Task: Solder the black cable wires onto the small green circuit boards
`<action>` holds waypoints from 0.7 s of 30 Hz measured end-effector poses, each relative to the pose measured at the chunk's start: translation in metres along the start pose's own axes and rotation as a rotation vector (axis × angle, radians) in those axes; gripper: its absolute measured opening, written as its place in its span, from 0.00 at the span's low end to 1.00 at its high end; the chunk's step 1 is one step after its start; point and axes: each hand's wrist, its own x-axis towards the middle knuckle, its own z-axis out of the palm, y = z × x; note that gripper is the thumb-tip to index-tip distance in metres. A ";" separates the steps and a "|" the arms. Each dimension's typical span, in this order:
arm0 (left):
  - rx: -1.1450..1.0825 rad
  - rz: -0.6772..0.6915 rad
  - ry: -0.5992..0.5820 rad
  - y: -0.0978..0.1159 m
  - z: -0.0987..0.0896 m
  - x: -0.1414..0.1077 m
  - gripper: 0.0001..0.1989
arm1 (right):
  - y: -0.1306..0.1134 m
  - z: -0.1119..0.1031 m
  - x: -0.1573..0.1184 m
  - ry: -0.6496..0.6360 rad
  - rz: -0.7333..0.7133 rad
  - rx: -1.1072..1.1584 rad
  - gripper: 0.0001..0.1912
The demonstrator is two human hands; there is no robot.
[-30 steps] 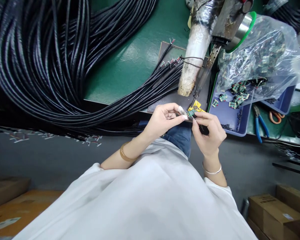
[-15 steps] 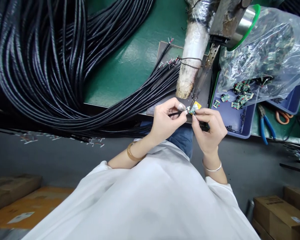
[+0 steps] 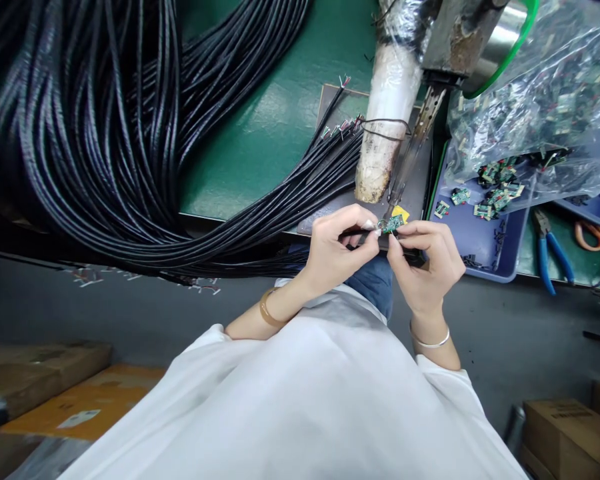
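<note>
My left hand (image 3: 336,245) is closed in a pinch on the end of a black cable, mostly hidden by my fingers. Thin wires (image 3: 381,227) show at its fingertips, touching or very near a small green circuit board (image 3: 393,223). With thumb and forefinger, my right hand (image 3: 427,261) pinches the board at its right side. Just above it, a fixed soldering iron (image 3: 411,157) points down, its tip at the board's upper left edge; I cannot tell whether they touch. Behind the board lies a yellow piece (image 3: 401,213).
A thick bundle of black cables (image 3: 145,227) sweeps across from the left. A white wrapped tube (image 3: 384,127) hangs beside the iron. Right of my hands are a purple tray (image 3: 510,257) with boards, a plastic bag (image 3: 555,107) of boards, blue-handled pliers (image 3: 550,250) and orange-handled scissors (image 3: 593,237).
The board in my fingers has turned, now showing more of its green face. My hands stay close together under the iron. The whole view has shifted slightly.
</note>
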 end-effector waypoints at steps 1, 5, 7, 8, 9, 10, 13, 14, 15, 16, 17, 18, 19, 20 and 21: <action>-0.014 -0.039 -0.011 0.000 0.000 0.000 0.06 | 0.000 0.000 -0.001 -0.010 0.014 0.015 0.09; -0.044 -0.121 -0.010 0.001 0.001 0.000 0.08 | 0.001 0.002 0.000 -0.036 0.049 0.019 0.07; -0.045 -0.104 -0.004 0.002 0.001 0.001 0.07 | 0.001 0.003 0.002 -0.031 0.051 0.002 0.06; -0.041 -0.088 0.001 0.004 0.001 0.002 0.07 | 0.000 0.002 0.002 -0.026 0.050 -0.007 0.05; -0.035 -0.069 0.006 0.005 0.001 0.003 0.07 | -0.001 0.002 0.003 -0.020 0.044 -0.015 0.05; -0.031 -0.052 0.009 0.006 0.000 0.003 0.07 | -0.001 0.002 0.004 -0.012 0.035 -0.021 0.05; -0.038 -0.056 -0.011 0.006 -0.001 0.003 0.06 | 0.000 -0.001 0.002 0.005 -0.007 -0.033 0.07; -0.044 -0.080 -0.026 0.005 -0.001 0.003 0.06 | 0.000 -0.001 0.001 0.003 -0.020 -0.038 0.08; -0.048 -0.108 -0.040 0.004 0.000 0.002 0.06 | 0.001 -0.002 -0.001 -0.001 -0.031 -0.044 0.08; -0.049 -0.133 -0.052 0.003 0.000 0.002 0.06 | 0.002 -0.002 -0.002 -0.009 -0.037 -0.049 0.08; -0.046 -0.154 -0.061 0.002 0.000 0.001 0.06 | 0.002 -0.002 -0.004 -0.020 -0.033 -0.048 0.07; -0.042 -0.166 -0.066 0.001 0.001 0.000 0.06 | 0.001 -0.002 -0.005 -0.029 -0.013 -0.034 0.06; -0.037 -0.173 -0.074 0.001 0.001 -0.001 0.06 | 0.000 -0.004 -0.005 -0.033 0.031 -0.004 0.05; -0.031 -0.178 -0.088 0.001 0.001 -0.002 0.07 | -0.001 -0.006 -0.005 -0.026 0.101 0.038 0.04; -0.023 -0.181 -0.114 0.001 0.000 -0.003 0.07 | -0.003 -0.009 -0.005 -0.008 0.187 0.088 0.03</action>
